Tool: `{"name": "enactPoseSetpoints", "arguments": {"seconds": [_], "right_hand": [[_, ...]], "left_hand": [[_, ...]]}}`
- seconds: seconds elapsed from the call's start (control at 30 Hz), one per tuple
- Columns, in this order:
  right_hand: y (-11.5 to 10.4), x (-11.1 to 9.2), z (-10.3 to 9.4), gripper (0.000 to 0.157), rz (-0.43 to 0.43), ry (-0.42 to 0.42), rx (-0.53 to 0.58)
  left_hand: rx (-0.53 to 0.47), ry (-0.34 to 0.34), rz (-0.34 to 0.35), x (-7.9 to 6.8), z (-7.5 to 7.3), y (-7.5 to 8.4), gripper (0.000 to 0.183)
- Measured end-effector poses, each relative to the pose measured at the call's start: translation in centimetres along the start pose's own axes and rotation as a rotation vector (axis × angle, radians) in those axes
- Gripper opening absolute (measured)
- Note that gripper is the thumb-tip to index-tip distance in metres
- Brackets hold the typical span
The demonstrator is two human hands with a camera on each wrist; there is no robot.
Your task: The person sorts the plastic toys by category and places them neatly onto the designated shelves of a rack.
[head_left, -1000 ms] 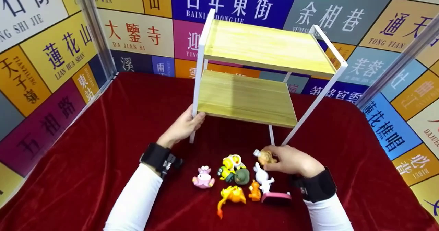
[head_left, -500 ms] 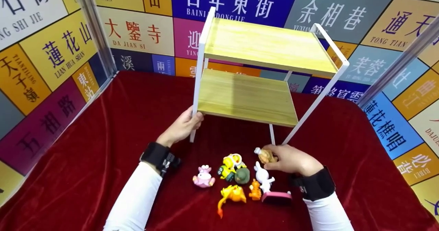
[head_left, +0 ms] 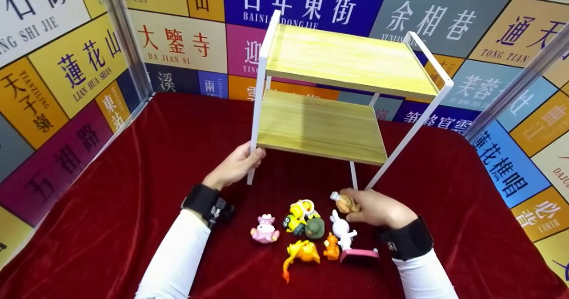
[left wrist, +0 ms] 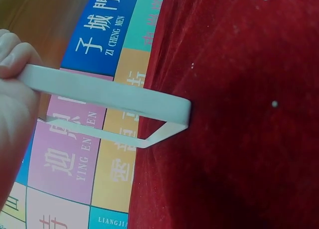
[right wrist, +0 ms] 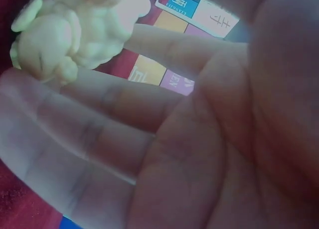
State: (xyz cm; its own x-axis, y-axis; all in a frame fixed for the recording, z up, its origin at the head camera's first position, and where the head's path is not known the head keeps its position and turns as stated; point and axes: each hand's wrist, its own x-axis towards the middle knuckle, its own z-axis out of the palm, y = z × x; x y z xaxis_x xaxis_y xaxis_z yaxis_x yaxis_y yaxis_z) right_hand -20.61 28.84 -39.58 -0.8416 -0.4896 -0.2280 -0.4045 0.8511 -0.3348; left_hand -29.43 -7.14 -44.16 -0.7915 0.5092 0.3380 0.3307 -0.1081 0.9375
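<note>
A small two-tier shelf (head_left: 320,121) with light wood boards and a white frame stands on red cloth. My left hand (head_left: 234,163) grips its front left leg near the lower board; the left wrist view shows fingers at the white frame (left wrist: 99,89). My right hand (head_left: 378,205) pinches a tan toy figure (head_left: 346,202) with a bumpy body, by the front right leg. The right wrist view has this toy figure (right wrist: 99,29) at the fingertips; whether it touches the cloth I cannot tell. Just below is a white rabbit figure (head_left: 340,228).
More toys lie in front: a pink figure (head_left: 265,230), a yellow-and-white figure (head_left: 302,209), a dark green one (head_left: 314,229), a yellow-orange one with a long tail (head_left: 302,251), and a small orange one (head_left: 331,246). Printed wall panels (head_left: 306,5) surround the red cloth (head_left: 155,179).
</note>
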Motion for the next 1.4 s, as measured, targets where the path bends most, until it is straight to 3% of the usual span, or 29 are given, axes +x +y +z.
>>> {"name": "enactPoseSetpoints", "arguments": {"seconds": [0.33,0.47,0.87,1.07,1.2,1.4], "right_hand": [[0.24,0.37,0.41,0.064,-0.008,-0.011,0.011],[0.17,0.45,0.50,0.061,-0.013,-0.015,-0.001],[-0.33,0.20,0.31,0.051,-0.060,-0.054,-0.049],[-0.46,0.18,0.30,0.054,-0.028,-0.080,-0.073],[-0.48,0.32,0.32,0.057,-0.027,-0.063,-0.067],[-0.54,0.15,0.22,0.049,-0.078,0.013,-0.076]], "left_hand": [[0.038,-0.036,0.005,-0.04,-0.16,0.27,0.060],[0.058,-0.036,-0.001,-0.12,-0.18,0.24,0.063],[0.069,-0.039,-0.008,-0.15,-0.09,0.41,0.047],[0.083,-0.029,-0.025,-0.24,-0.11,0.55,0.042],[0.088,-0.033,-0.035,-0.34,-0.12,0.56,0.036],[0.109,-0.029,-0.035,-0.20,-0.13,0.57,0.032]]}}
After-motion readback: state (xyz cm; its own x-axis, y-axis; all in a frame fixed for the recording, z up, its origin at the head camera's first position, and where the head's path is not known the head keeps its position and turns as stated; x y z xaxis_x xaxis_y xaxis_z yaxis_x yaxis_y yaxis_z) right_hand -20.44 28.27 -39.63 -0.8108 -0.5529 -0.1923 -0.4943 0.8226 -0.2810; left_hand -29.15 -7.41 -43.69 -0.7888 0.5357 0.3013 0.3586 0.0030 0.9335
